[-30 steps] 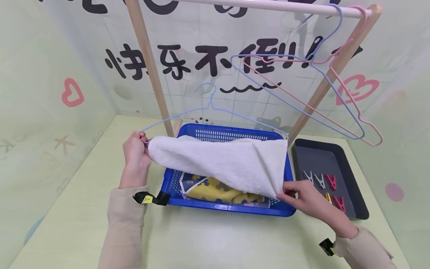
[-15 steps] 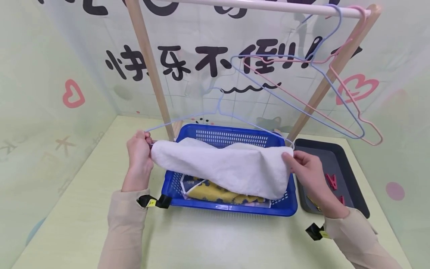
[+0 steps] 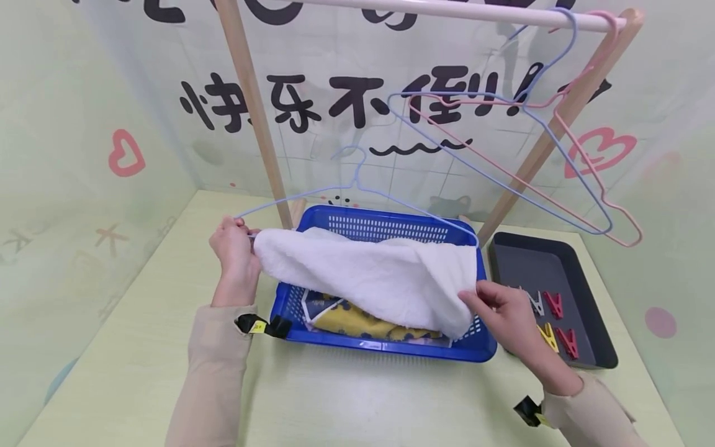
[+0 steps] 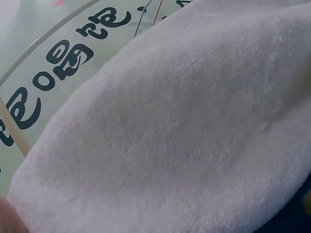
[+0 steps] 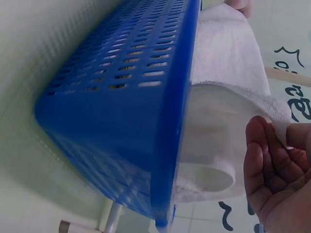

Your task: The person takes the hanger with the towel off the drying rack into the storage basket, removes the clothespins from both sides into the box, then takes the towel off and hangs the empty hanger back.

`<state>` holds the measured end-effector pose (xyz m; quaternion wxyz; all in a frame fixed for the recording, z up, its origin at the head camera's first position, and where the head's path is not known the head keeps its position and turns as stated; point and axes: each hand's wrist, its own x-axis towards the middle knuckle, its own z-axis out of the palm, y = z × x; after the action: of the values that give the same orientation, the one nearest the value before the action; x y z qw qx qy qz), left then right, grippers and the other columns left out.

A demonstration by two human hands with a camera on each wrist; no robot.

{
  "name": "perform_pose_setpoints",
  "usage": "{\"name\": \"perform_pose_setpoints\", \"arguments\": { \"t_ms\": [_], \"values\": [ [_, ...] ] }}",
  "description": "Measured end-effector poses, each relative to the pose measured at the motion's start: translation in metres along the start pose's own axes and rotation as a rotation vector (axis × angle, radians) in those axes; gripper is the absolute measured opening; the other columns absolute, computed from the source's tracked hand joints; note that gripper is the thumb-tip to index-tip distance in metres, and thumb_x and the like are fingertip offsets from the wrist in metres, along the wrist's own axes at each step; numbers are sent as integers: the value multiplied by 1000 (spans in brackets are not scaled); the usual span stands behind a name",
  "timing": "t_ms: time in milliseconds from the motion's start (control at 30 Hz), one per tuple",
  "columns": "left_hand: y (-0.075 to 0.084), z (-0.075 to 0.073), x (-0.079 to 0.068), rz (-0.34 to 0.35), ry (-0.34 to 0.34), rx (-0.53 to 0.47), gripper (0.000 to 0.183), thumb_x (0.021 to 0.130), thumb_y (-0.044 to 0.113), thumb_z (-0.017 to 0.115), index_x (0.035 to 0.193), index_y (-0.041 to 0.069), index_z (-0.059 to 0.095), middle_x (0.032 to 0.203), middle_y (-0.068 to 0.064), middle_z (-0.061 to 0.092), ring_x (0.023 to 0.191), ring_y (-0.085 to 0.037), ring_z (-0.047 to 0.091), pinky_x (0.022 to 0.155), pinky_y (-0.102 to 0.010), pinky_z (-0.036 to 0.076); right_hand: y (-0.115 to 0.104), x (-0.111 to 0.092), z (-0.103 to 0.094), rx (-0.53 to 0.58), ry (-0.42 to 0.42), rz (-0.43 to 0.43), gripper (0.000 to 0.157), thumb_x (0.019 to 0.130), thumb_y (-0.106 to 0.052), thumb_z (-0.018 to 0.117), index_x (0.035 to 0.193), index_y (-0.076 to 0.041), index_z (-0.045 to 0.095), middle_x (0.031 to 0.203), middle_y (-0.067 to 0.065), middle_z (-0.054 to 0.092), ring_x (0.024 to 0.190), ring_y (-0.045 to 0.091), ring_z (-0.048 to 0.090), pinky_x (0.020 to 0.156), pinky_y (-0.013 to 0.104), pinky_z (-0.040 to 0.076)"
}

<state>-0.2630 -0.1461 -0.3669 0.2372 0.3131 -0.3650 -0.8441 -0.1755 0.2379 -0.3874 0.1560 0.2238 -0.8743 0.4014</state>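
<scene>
A white towel [image 3: 363, 273] hangs over the lower bar of a blue wire hanger [image 3: 313, 189], which is raised above a blue basket [image 3: 385, 349]. My left hand [image 3: 233, 257] grips the hanger's left end beside the towel. Between thumb and fingers, my right hand [image 3: 505, 313] pinches the towel's right edge, below the hanger's right corner. The right wrist view shows the cloth edge [image 5: 279, 119] between that hand's thumb and fingers, and the towel curving open in a loop. Towel fabric [image 4: 170, 126] fills most of the left wrist view.
Yellow and navy cloth [image 3: 357, 320] lies in the basket. On the right, a dark grey tray [image 3: 525, 254] contains several clothes pegs [image 3: 566, 343]. Overhead, a blue hanger [image 3: 592, 180] and a pink hanger [image 3: 625, 214] hang from a white rail [image 3: 447, 9] on wooden posts.
My right hand went from the towel's lower right corner up to the hanger's right end, then back down along the towel's edge. The towel's right part is rearranged; my left hand keeps its grip.
</scene>
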Motion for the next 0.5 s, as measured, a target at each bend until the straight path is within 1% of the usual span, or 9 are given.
{"name": "perform_pose_setpoints", "arguments": {
  "t_ms": [100,167,267,300,333,400,433,500],
  "values": [
    [-1,1,4,-27,27,-32,28,100,9,35,74,5,44,69,-1,40,53,-12,33,44,-18,32,1,-7,-5,-29,8,-104,19,72,5,75,75,-11,65,62,-8,55,52,2,45,43,15,35],
    [-2,2,7,-55,40,-57,28,100,11,35,74,5,44,66,-1,39,51,-12,32,42,-17,30,4,-11,-8,-35,-7,-179,22,71,4,76,74,-14,64,62,-11,53,51,-1,42,43,13,33],
    [-1,2,10,-91,54,-78,30,101,14,36,74,5,44,61,0,37,48,-11,31,41,-18,28,10,-16,-13,7,-44,-272,14,77,-8,76,75,-15,63,64,-10,54,54,-1,43,44,12,32],
    [-1,1,11,-97,59,-79,31,101,15,36,73,5,44,59,0,36,46,-11,31,41,-18,28,12,-17,-15,21,-57,-294,11,81,-15,74,77,-15,64,65,-9,56,55,-2,44,44,11,32],
    [-1,1,12,-104,62,-79,32,101,16,37,73,5,44,57,0,36,45,-11,31,41,-18,28,13,-18,-16,37,-65,-310,10,84,-20,71,77,-15,65,67,-9,58,56,-1,46,45,11,34],
    [0,0,14,-112,61,-73,33,101,16,37,72,4,45,55,0,35,43,-11,31,40,-19,28,17,-19,-18,60,-79,-336,17,87,-29,67,78,-14,66,69,-8,59,59,-1,48,47,12,35],
    [0,0,15,-113,58,-70,33,101,16,37,72,4,46,54,1,35,43,-10,31,39,-19,28,18,-19,-18,71,-88,-344,18,87,-29,66,77,-13,65,68,-8,59,59,-1,48,47,12,36],
    [-1,-2,15,-117,45,-62,32,101,14,36,72,4,46,53,1,34,42,-10,31,39,-20,28,19,-18,-19,54,-112,-349,21,88,-34,63,77,-16,65,68,-11,58,59,-3,47,48,11,36]
  ]
}}
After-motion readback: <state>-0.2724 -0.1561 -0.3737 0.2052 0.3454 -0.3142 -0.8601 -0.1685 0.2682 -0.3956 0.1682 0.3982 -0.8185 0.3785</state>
